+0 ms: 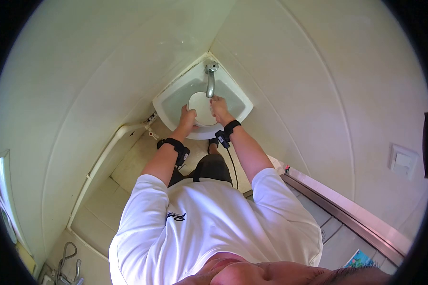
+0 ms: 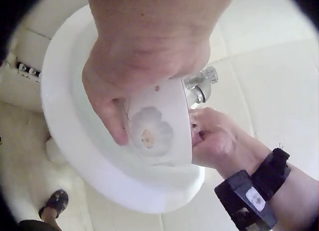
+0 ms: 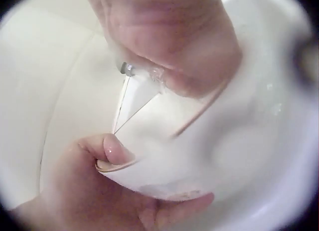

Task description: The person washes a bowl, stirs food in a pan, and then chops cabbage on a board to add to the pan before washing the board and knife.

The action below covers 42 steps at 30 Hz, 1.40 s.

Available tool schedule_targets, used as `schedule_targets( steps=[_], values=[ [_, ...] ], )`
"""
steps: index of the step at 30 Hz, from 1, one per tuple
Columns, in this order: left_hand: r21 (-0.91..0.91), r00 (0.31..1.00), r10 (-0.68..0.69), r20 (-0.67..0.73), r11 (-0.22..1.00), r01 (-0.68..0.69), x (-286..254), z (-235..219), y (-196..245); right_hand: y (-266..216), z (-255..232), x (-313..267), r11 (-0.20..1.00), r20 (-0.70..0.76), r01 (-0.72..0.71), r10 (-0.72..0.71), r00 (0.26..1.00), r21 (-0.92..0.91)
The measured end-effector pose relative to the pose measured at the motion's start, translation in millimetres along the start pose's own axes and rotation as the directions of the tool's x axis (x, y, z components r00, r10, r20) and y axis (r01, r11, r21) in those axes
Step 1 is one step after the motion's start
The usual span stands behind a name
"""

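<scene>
A white bowl (image 1: 202,107) is held over the corner sink (image 1: 242,107), just below the faucet spout (image 1: 210,89). In the left wrist view a pale flower decorates the outside of the bowl (image 2: 172,104). My left hand (image 1: 187,118) grips its left side; the right wrist view shows that left hand (image 3: 112,183) with its thumb over the brown-edged rim and its fingers beneath. My right hand (image 1: 219,110) holds the opposite rim, with curled fingers seen in the left wrist view. In the right wrist view, this right hand (image 3: 184,41) covers part of the bowl's inside.
Two light wall panels meet behind the sink. A white pipe (image 1: 102,159) runs along the left wall. On the right wall sits a switch (image 1: 403,159). A shower hose (image 1: 64,259) shows at lower left, and a sill rail (image 1: 337,216) crosses the floor at right.
</scene>
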<state>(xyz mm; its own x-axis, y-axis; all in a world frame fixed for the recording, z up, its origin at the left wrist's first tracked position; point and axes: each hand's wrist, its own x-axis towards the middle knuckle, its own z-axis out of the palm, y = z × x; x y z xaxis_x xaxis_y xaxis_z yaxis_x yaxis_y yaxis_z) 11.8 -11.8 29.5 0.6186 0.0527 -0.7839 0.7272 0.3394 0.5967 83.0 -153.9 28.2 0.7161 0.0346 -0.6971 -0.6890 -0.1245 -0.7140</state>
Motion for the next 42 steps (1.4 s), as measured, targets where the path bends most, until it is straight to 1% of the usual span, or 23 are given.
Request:
schedule_targets(
  steps=[2,4,5,8,10,11,13,14,16,17,19,20,22,23,25,29,31,35,37,38,39,41,42],
  values=[
    [0.06,1.0,0.014,-0.028,0.998,-0.012,-10,-3,13,-9,-4,-3,0.994,-0.12,0.042,-0.054,0.991,-0.098],
    [0.15,0.995,0.076,-0.068,0.987,-0.065,-21,-8,20,-4,-20,13,0.889,-0.244,0.221,-0.336,0.909,-0.4],
    [0.146,0.994,0.082,-0.066,0.987,-0.071,-23,-11,23,-9,-30,21,0.886,-0.243,0.228,-0.343,0.907,-0.403],
    [0.224,0.982,0.12,-0.148,0.971,-0.085,-22,-27,24,-44,-41,21,0.655,-0.076,0.366,-0.544,0.836,-0.661],
    [0.632,0.866,0.452,-0.214,0.74,-0.23,0,-43,10,-99,-33,-8,0.207,0.116,0.61,-0.887,0.446,-0.765],
    [0.629,0.859,0.458,-0.23,0.743,-0.228,-14,-41,22,-115,-30,-8,0.198,0.129,0.623,-0.889,0.439,-0.756],
    [0.83,0.749,0.62,-0.234,0.528,-0.178,-69,-34,57,-141,-19,6,-0.242,0.521,0.614,-0.788,0.328,-0.751],
    [0.827,0.738,0.623,-0.26,0.538,-0.162,-82,-31,63,-145,-15,15,-0.25,0.538,0.634,-0.783,0.312,-0.732],
    [0.888,0.595,0.768,-0.237,0.42,-0.189,-103,-26,71,-150,-5,32,-0.479,0.673,0.472,-0.528,0.518,-0.74],
    [0.884,0.592,0.762,-0.262,0.435,-0.169,-114,-23,72,-149,-3,36,-0.486,0.692,0.491,-0.514,0.507,-0.722],
    [0.932,0.466,0.853,-0.236,0.334,-0.14,-132,-15,79,-156,3,39,-0.554,0.692,0.442,-0.405,0.598,-0.706],
    [0.929,0.467,0.847,-0.254,0.348,-0.126,-142,-11,79,-157,6,42,-0.559,0.705,0.455,-0.391,0.591,-0.693],
    [0.963,0.384,0.907,-0.175,0.239,-0.125,-160,-7,82,-161,16,52,-0.428,0.579,0.432,-0.312,0.753,-0.793],
    [0.963,0.381,0.905,-0.187,0.246,-0.112,-168,-6,81,-162,19,55,-0.432,0.591,0.445,-0.307,0.746,-0.785],
    [0.992,0.328,0.944,-0.042,0.078,-0.095,-178,-7,80,-166,18,59,-0.146,0.432,0.407,-0.358,0.828,-0.902],
    [0.991,0.325,0.938,0.121,-0.094,-0.098,-188,-20,74,-159,3,57,0.039,0.467,0.543,-0.462,0.754,-0.839],
    [0.989,0.322,0.94,0.113,-0.076,-0.126,-191,-25,73,-150,-11,29,0.178,0.329,0.62,-0.719,0.613,-0.764],
    [0.98,0.353,0.935,0.022,0.05,-0.194,-180,-29,70,-88,-65,-5,0.433,0.239,0.719,-0.741,0.627,-0.543],
    [0.816,0.26,0.946,-0.194,0.303,-0.492,-163,-28,65,-36,-100,-28,0.538,0.216,0.653,-0.66,0.72,-0.533],
    [0.574,0.398,0.86,-0.32,0.51,-0.64,-152,-27,58,-7,-118,-37,0.588,0.198,0.589,-0.594,0.78,-0.555],
    [0.562,0.424,0.861,-0.28,0.505,-0.655,-143,-27,49,16,-136,-52,0.604,0.15,0.559,-0.592,0.792,-0.568],
    [0.038,0.708,0.608,-0.36,0.768,-0.64,-127,-23,36,52,-169,-88,0.616,0.09,0.387,-0.457,0.885,-0.686],
    [0.025,0.73,0.611,-0.306,0.771,-0.636,-127,-17,36,66,-181,-109,0.629,0.031,0.351,-0.461,0.887,-0.694]
  ],
)
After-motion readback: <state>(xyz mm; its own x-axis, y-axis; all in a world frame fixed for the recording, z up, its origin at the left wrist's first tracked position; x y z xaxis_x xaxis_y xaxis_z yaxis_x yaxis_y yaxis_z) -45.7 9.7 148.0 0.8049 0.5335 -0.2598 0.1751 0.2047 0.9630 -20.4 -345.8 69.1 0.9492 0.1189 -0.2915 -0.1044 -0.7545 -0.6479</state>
